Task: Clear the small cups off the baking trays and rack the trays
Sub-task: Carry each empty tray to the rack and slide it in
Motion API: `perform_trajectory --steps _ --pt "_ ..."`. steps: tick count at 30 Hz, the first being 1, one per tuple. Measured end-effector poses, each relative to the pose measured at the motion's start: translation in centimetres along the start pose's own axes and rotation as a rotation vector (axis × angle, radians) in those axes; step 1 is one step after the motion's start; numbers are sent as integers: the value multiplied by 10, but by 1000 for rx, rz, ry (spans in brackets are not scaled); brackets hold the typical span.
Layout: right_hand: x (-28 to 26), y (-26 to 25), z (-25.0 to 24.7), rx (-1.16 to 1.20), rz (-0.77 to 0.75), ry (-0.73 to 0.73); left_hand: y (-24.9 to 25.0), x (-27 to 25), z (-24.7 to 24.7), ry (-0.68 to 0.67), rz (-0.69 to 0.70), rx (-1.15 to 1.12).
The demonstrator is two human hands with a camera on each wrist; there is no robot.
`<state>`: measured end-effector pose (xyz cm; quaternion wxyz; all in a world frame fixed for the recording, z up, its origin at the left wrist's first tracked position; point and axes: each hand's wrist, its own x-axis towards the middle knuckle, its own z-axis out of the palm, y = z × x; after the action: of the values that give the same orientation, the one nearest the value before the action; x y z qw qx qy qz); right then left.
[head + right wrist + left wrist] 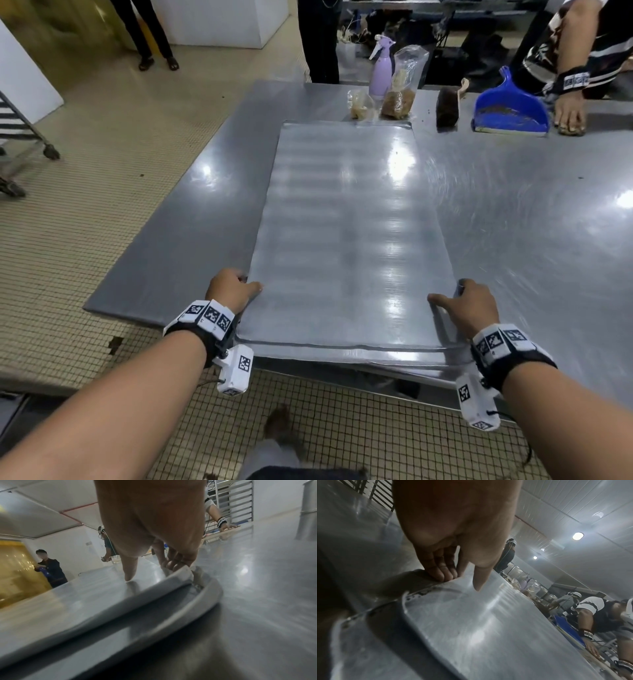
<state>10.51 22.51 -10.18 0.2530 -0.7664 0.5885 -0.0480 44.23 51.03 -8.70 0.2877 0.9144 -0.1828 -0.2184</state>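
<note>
My left hand (233,287) grips the near left corner of the baking tray (346,233): the thumb lies flat on the tray's top face and, in the left wrist view, the fingers (442,573) curl down over the left rim. My right hand (471,308) mirrors it at the near right corner, thumb stretched along the top face and fingers (173,562) hooked over the right rim. So both hands are closed round the tray's edges, pinching it between thumb above and fingers at the side.

The tray runs lengthwise away from my hands across the steel tabletop (531,212), its near end overhanging the tabletop's near edge between my wrists. Its top face is bare, shiny metal. In the right wrist view a second tray rim (202,601) shows just beneath the one I grip, so the tray seems to sit on another; how many lie stacked I cannot tell.

Beyond the tray's far end, well apart from my hands, stand a lilac spray bottle (381,68) and two plastic bags of brown crumbs (399,92). Further to the right of those are a hand brush (448,106) and a blue dustpan (510,106), with another person's hand (568,114) resting on the tabletop beside the dustpan.

Far off to the left of my left hand, on the tiled floor, stands a wheeled tray rack (20,130).
</note>
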Motion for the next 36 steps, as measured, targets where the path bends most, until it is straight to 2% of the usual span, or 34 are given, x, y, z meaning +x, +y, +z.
perform_trajectory --steps 6,10,12,15,18,19,23,27,32,36 --pt "5 8 1 93 -40 -25 -4 -12 0 12 -51 -35" --pt "5 5 -4 36 -66 -77 6 -24 -2 -55 -55 -32" --pt "-3 2 -2 -98 -149 -85 12 -34 3 -84 -18 146" --pt "-31 -8 3 -114 -385 -24 22 -62 19 -89 161 411" --pt "-62 -8 13 -130 -624 -210 12 -88 37 -235 304 414" --pt "-71 -4 18 -136 -684 -233 6 -94 42 -250 339 391" --pt "-89 13 40 -145 -790 -142 -12 -102 54 -177 414 353" --pt "-90 15 47 -117 -796 -51 -17 -104 57 -159 453 292" --pt "-109 15 51 -113 -712 -40 -23 -117 62 -104 468 229" --pt "-126 9 49 -121 -651 -38 -26 -121 59 -118 467 189"
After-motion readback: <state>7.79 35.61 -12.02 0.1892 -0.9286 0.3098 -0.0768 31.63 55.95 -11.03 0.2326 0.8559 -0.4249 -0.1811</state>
